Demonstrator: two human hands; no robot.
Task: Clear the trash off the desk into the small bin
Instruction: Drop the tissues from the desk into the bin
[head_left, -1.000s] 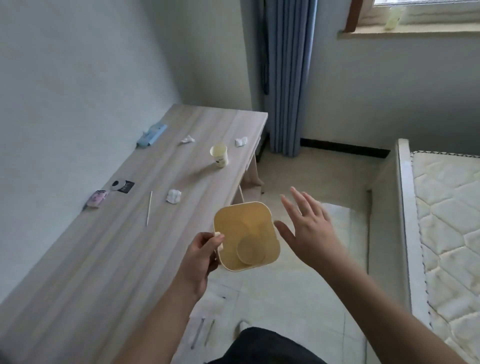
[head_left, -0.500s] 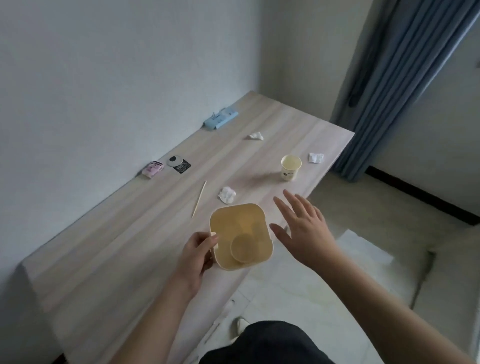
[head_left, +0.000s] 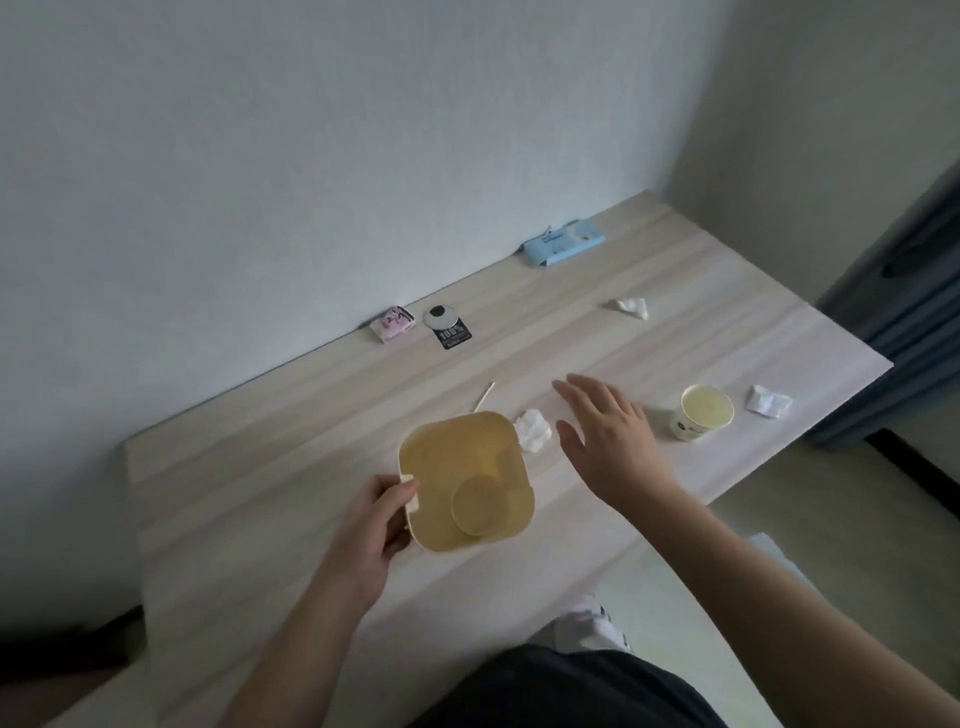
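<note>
My left hand (head_left: 375, 519) grips the rim of a small yellow bin (head_left: 466, 479) held above the wooden desk (head_left: 291, 467); its inside looks empty. My right hand (head_left: 610, 436) hovers open over the desk, just right of a crumpled white tissue (head_left: 533, 429) beside the bin. More trash lies around: a thin wooden stick (head_left: 483, 396), a paper cup (head_left: 701, 412), a tissue (head_left: 769, 401) near the right edge, another tissue (head_left: 631, 307) farther back, a pink wrapper (head_left: 393, 323) and a black sachet (head_left: 449, 327) by the wall.
A blue tissue pack (head_left: 563, 242) lies at the far end against the wall. A dark blue curtain (head_left: 909, 291) hangs past the desk's right end. Pale floor and my shoe (head_left: 597, 623) show below the desk's front edge.
The view has swung left to face the desk. My left hand has carried the bin over the desktop, and my right hand has reached forward above the desk near the crumpled tissue.
</note>
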